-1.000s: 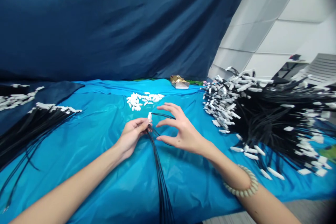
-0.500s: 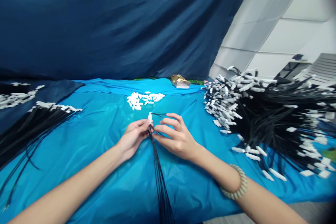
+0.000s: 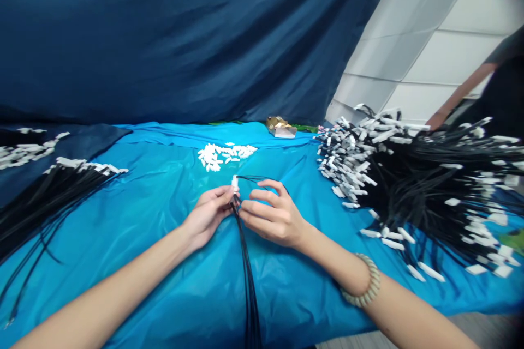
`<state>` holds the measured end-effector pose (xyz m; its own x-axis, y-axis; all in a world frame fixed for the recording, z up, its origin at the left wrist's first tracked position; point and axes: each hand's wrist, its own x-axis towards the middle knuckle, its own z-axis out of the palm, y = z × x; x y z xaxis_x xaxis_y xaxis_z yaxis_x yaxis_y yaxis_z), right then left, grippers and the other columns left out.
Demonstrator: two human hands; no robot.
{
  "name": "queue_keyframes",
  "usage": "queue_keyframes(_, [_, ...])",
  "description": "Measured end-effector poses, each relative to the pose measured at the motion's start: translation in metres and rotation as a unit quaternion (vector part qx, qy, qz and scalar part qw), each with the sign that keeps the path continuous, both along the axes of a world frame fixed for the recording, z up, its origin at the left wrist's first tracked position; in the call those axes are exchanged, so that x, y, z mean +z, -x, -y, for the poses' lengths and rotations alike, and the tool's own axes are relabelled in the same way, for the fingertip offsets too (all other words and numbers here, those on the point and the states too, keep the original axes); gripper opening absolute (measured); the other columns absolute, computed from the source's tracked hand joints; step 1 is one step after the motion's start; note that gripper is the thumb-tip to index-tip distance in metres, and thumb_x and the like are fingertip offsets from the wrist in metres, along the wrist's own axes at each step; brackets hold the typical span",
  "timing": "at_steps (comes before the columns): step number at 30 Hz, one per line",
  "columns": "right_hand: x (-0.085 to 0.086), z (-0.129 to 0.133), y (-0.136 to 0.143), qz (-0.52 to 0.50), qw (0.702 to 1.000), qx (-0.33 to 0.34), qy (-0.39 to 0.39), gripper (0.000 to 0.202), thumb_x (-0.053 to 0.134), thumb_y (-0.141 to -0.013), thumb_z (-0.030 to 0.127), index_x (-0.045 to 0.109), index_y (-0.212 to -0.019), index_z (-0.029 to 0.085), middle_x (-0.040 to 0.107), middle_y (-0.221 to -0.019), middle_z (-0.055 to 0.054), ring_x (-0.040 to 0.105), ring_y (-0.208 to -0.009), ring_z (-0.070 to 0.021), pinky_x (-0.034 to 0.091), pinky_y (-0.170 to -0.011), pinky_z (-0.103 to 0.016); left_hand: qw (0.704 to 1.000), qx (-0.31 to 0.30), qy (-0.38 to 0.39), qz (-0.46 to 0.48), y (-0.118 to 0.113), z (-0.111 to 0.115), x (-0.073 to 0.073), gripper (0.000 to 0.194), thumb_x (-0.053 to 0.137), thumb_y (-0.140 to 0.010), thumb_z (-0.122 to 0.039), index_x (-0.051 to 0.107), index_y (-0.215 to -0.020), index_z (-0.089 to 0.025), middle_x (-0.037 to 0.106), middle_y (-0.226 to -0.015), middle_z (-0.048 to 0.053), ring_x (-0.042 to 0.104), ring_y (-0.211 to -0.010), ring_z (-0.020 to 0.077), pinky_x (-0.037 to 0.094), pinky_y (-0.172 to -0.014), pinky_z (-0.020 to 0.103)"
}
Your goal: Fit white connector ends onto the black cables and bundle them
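Observation:
Near the middle of the blue sheet, my left hand (image 3: 210,210) pinches a small white plastic connector (image 3: 234,181) upright between thumb and fingers. A bundle of thin black wires (image 3: 247,278) hangs from below it toward the front edge. Just to the right, my right hand (image 3: 275,215) is closed at the wires beside the connector, thumb and fingertips together. Its upper fingers are curled and lifted. Thin black wires (image 3: 256,177) also arc from the connector's top to behind my right index finger. The exact grip at the fingertips is too small to see fully.
Loose white connectors (image 3: 210,157) lie beyond my hands, with a small box (image 3: 282,128) farther back. Black wires with white ends (image 3: 92,168) spread at left; a large pile (image 3: 409,174) fills the right. Behind it, another person's arm (image 3: 462,90) shows.
My right hand has shifted slightly, its index finger curling more, and the upper wires now arc farther right behind it. The hanging bundle has drawn closer together. Another person has appeared at right.

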<state>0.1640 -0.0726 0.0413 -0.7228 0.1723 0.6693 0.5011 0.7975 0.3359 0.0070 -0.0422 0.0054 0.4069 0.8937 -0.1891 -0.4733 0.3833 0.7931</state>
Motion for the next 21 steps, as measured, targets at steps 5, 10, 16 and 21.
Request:
queue_keyframes(5, [0.008,-0.001,-0.003,-0.095,0.990,-0.015,0.105,0.009,0.058,-0.072,0.013,0.058,-0.081,0.016,0.062,-0.084,-0.001,0.052,-0.086,-0.0151,0.041,-0.081,-0.036,1.000,0.007,-0.004,-0.008,0.000,0.000,0.001,0.017,0.067,-0.062,-0.026,0.060,-0.068,-0.011,0.055,-0.064,0.001,0.050,-0.060,0.0077,0.039,-0.060,0.019])
queue_keyframes(10, [0.021,0.002,-0.002,-0.296,0.908,0.022,0.294,0.009,0.056,-0.075,0.011,0.060,-0.081,0.016,0.062,-0.082,-0.004,0.055,-0.088,-0.0157,0.044,-0.081,-0.034,0.999,0.029,-0.003,-0.023,0.000,-0.001,0.002,0.016,0.066,-0.061,-0.024,0.061,-0.070,-0.011,0.055,-0.065,0.001,0.050,-0.059,0.0082,0.039,-0.059,0.019])
queue_keyframes(16, [0.036,-0.002,-0.011,-0.569,0.670,0.099,0.467,0.009,0.054,-0.079,0.021,0.062,-0.078,0.016,0.055,-0.070,-0.001,0.056,-0.070,-0.0112,0.047,-0.073,-0.031,0.998,0.036,0.004,-0.041,0.000,-0.002,0.000,0.018,0.066,-0.062,-0.024,0.061,-0.072,-0.010,0.056,-0.067,0.002,0.050,-0.060,0.0083,0.039,-0.060,0.020])
queue_keyframes(21, [0.052,-0.006,-0.027,-0.631,0.621,0.093,0.455,0.020,0.051,-0.081,0.028,0.060,-0.096,0.020,0.042,-0.065,0.002,0.040,-0.048,-0.0029,0.035,-0.042,-0.016,0.997,0.042,0.001,-0.058,0.000,-0.001,-0.001,0.019,0.065,-0.063,-0.026,0.060,-0.073,-0.011,0.056,-0.068,0.002,0.051,-0.061,0.0087,0.038,-0.062,0.021])
